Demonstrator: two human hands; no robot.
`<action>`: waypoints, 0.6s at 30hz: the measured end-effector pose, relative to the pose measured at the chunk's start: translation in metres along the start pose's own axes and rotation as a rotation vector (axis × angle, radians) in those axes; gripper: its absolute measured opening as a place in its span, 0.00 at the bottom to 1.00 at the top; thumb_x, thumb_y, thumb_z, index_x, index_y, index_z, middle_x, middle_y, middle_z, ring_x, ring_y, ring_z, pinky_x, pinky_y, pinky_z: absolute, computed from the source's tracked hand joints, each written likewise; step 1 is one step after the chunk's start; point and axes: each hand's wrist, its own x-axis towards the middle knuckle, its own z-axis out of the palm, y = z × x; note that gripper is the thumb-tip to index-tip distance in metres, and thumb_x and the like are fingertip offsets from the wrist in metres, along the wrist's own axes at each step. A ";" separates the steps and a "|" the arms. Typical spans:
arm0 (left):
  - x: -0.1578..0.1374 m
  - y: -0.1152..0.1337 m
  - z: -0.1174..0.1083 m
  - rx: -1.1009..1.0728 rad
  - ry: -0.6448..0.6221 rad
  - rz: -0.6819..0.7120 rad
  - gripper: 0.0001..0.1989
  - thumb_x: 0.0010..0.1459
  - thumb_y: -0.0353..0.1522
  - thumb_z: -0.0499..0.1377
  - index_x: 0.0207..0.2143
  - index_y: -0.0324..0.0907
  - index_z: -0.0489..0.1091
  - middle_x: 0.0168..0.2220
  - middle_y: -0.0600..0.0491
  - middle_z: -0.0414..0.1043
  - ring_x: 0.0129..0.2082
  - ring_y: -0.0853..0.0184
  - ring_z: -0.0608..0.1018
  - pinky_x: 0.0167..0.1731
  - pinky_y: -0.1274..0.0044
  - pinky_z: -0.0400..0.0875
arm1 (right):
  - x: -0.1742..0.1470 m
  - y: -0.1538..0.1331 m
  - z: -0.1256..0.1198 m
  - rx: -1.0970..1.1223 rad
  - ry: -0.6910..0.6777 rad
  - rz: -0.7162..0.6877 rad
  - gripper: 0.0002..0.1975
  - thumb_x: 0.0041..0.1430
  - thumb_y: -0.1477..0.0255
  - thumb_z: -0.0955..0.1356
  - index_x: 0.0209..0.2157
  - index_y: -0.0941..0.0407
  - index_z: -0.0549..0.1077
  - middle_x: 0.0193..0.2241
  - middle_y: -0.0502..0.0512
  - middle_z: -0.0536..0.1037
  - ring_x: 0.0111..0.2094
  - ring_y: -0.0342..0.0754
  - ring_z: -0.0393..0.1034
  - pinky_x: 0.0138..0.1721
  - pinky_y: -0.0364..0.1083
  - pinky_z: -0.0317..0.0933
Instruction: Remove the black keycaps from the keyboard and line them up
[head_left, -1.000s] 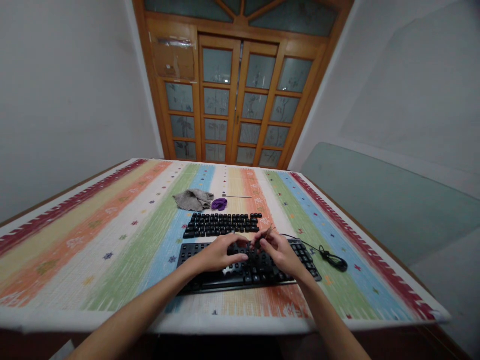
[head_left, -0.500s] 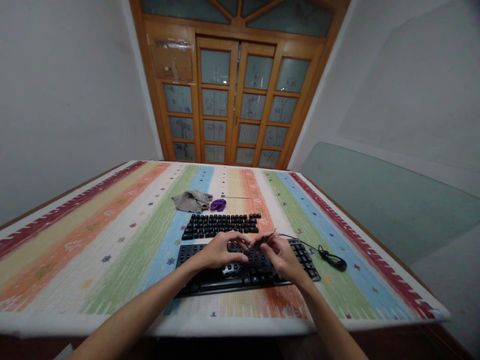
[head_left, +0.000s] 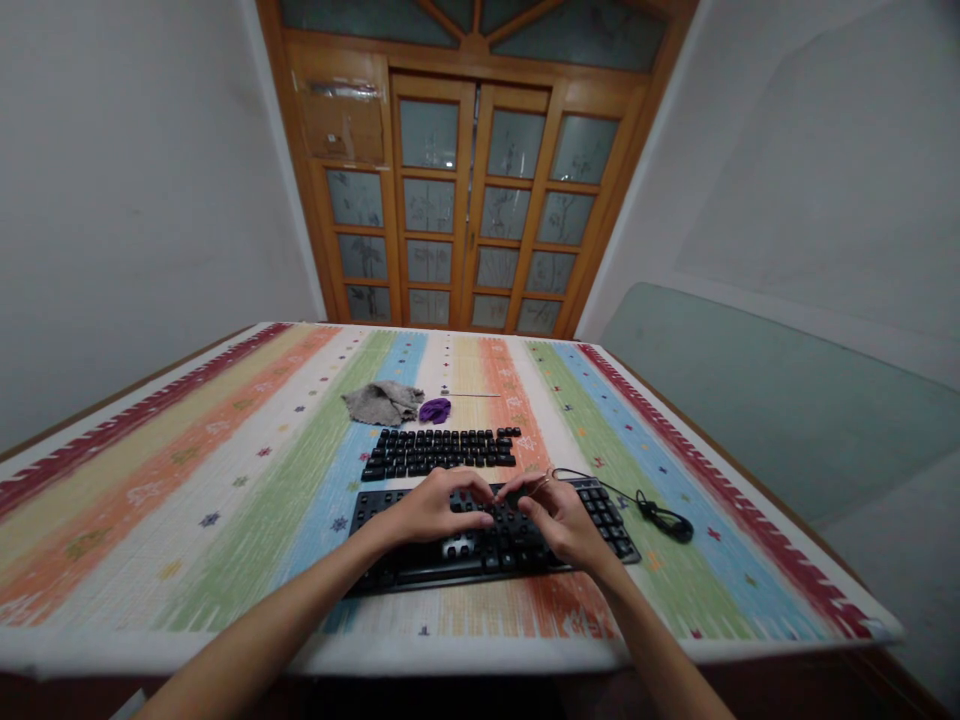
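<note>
A black keyboard (head_left: 420,568) lies near the table's front edge, with keycaps gone from its left and middle part and keycaps still on its right part. My left hand (head_left: 442,505) is over its middle, fingers bent and thumb apart from the forefinger, with nothing visible between them. Close beside it, my right hand (head_left: 559,515) has curled fingers around a thin, brass-coloured wire loop (head_left: 541,485). The fingertips of both hands nearly meet just above the keys. Behind the keyboard, loose black keycaps (head_left: 442,452) stand in rows.
A grey cloth (head_left: 382,402) and a purple bundle (head_left: 435,410) lie behind the keycaps, with a thin rod (head_left: 472,395) beside them. The keyboard's coiled cable (head_left: 664,520) rests at the right. A striped cloth (head_left: 247,520) covers the table.
My right fingers have shifted slightly, and the wire loop now lies lower against them. My left hand has stayed almost in place.
</note>
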 end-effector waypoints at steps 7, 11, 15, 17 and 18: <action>-0.001 -0.003 0.003 0.317 -0.034 0.155 0.09 0.62 0.34 0.59 0.42 0.40 0.74 0.36 0.49 0.75 0.38 0.65 0.75 0.41 0.74 0.70 | 0.002 0.002 0.006 -0.001 0.074 0.053 0.09 0.65 0.66 0.64 0.39 0.56 0.72 0.37 0.58 0.79 0.38 0.51 0.75 0.40 0.48 0.69; 0.001 -0.008 0.002 0.303 -0.044 0.205 0.08 0.61 0.32 0.59 0.42 0.40 0.74 0.39 0.48 0.76 0.42 0.64 0.74 0.45 0.72 0.70 | 0.002 0.001 0.006 -0.042 0.076 0.048 0.08 0.65 0.67 0.64 0.39 0.55 0.72 0.35 0.58 0.79 0.38 0.51 0.75 0.41 0.49 0.69; 0.003 -0.011 0.001 0.323 -0.031 0.205 0.06 0.58 0.30 0.60 0.38 0.41 0.73 0.45 0.47 0.73 0.45 0.62 0.74 0.46 0.71 0.70 | 0.002 0.002 0.006 -0.145 0.059 0.018 0.07 0.65 0.70 0.64 0.37 0.55 0.73 0.36 0.57 0.78 0.40 0.51 0.74 0.42 0.48 0.67; 0.005 -0.012 0.001 0.335 -0.021 0.211 0.06 0.55 0.28 0.60 0.37 0.40 0.73 0.46 0.46 0.71 0.46 0.62 0.73 0.46 0.72 0.70 | 0.002 0.004 0.007 -0.197 0.063 -0.004 0.07 0.64 0.72 0.63 0.38 0.55 0.73 0.36 0.56 0.79 0.40 0.51 0.74 0.42 0.48 0.67; 0.007 -0.013 0.000 0.334 -0.008 0.223 0.05 0.54 0.28 0.61 0.36 0.40 0.73 0.47 0.46 0.70 0.47 0.62 0.73 0.47 0.72 0.70 | 0.002 0.005 0.007 -0.220 0.071 -0.010 0.07 0.65 0.72 0.63 0.38 0.55 0.73 0.37 0.56 0.79 0.40 0.51 0.74 0.42 0.48 0.66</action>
